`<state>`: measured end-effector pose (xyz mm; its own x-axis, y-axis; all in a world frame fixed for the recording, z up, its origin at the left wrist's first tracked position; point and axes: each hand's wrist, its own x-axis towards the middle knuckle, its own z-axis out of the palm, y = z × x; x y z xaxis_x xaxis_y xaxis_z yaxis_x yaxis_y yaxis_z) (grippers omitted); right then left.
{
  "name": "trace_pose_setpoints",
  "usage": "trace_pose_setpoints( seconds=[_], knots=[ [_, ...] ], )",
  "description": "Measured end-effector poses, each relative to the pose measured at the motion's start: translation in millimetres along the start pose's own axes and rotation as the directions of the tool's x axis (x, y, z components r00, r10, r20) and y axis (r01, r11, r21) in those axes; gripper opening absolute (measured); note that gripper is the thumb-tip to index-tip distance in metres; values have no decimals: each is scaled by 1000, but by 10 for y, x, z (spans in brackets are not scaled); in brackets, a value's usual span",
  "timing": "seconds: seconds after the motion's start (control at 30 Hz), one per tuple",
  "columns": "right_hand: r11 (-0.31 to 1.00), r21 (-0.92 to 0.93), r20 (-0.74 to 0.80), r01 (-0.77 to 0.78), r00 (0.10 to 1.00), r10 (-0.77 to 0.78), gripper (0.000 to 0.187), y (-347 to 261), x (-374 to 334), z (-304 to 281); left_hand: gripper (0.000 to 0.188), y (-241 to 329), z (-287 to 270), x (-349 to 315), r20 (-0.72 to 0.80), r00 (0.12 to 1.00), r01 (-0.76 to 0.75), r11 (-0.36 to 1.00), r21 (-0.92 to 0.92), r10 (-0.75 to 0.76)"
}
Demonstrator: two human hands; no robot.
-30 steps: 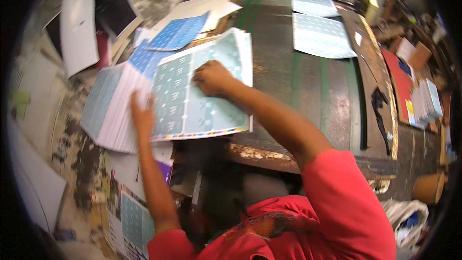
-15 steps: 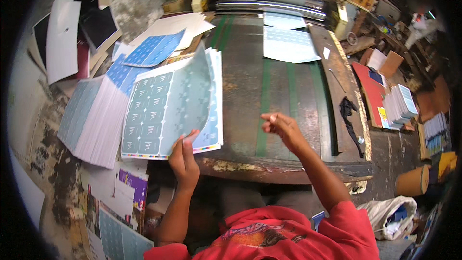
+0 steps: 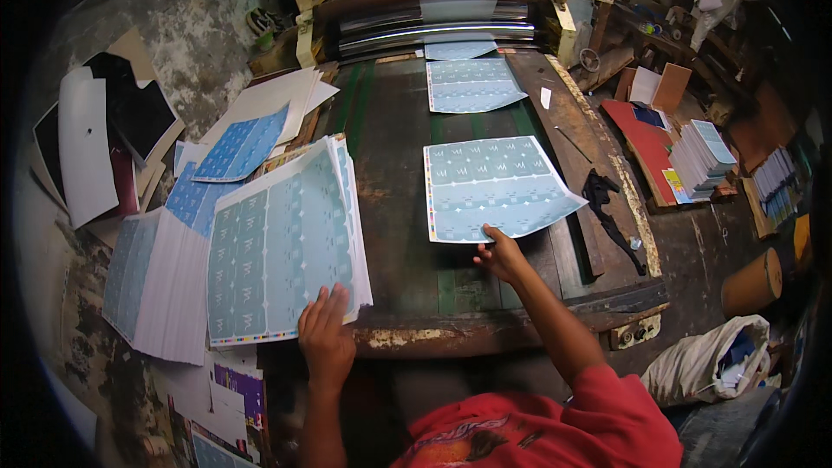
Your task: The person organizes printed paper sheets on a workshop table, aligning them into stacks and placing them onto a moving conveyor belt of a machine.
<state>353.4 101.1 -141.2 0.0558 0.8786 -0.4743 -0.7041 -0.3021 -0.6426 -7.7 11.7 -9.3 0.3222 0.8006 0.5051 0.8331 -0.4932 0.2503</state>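
Pinching the near edge of a pale blue printed sheet, the right hand holds it between thumb and fingers, so the sheet spreads away from the grip across the dark worn table, flat and slightly skewed. The left hand lies palm down with fingers spread on the near edge of a stack of printed sheets, which sits at the table's left edge and overhangs it; the hand presses on the stack rather than closing around it. Further up the table another printed sheet lies flat, just below the rollers of a machine. Left of the stack, a larger pile of sheets rests lower down.
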Motion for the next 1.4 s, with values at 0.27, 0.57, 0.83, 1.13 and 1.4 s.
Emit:
trace_pose_setpoints(
  seconds=[0.27,0.57,0.83,1.13,1.4],
  knots=[
    [982,185,-55,32,998,-22,34,-388,1322,-252,34,97,-216,105,86,982,188,934,-304,-170],
    [971,184,-124,151,984,-130,44,-736,2141,-136,27,217,-193,78,97,972,234,925,-300,-214],
    [956,115,-296,269,928,-225,46,-840,1803,148,32,62,-133,55,2,747,406,453,-794,-665],
    [872,-461,639,164,743,199,39,-318,-1015,758,41,641,-203,249,274,930,-216,967,-137,247],
    [990,26,191,-138,973,131,23,180,-367,-134,46,106,-42,78,63,995,70,997,15,-71]
  ],
)
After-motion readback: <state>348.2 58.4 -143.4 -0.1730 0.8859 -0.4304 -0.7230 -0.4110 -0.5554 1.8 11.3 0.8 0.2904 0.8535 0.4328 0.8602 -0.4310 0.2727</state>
